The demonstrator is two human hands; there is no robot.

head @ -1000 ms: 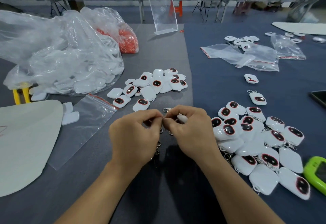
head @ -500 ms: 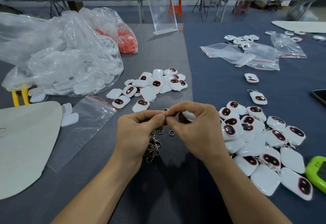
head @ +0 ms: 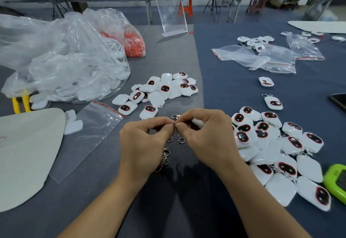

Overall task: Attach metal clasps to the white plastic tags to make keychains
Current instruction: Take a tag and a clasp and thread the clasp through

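**Item in hand.** The white tag [head: 197, 122] is held in the right hand [head: 207, 138], tucked under the curled fingers. Only one rounded end shows past the knuckles, raised just above the table [head: 187, 209] directly before the person. The right thumb and forefinger are pinched together at the tag's near corner. The left hand [head: 144, 144] meets them tip to tip, thumb and forefinger clamped on the ring of a metal clasp [head: 176, 116], whose hook stands just above the meeting point. The fingers hide the joint, so I cannot tell whether the ring has entered the tag's eye.

**Change noted.** A second ago both hands sat lower, covering the spare hardware. They have since lifted and moved slightly away from the person. This uncovers a bunch of clasps [head: 164, 158] beside the left palm and two loose rings [head: 181, 140] lying on the cloth below the fingertips. Over the last half second the posture has barely altered, and the pinch holds in place.

**Judgement.** The fitting step is under way and not yet finished. The steady hands suggest fine threading.

**Surroundings.** A pile of bare tags [head: 159, 91] lies just beyond the hands. The finished keychains [head: 271, 144] are heaped to the right, close beside the right hand. A large plastic bag [head: 56, 59] of further stock sits far left, so much work remains.
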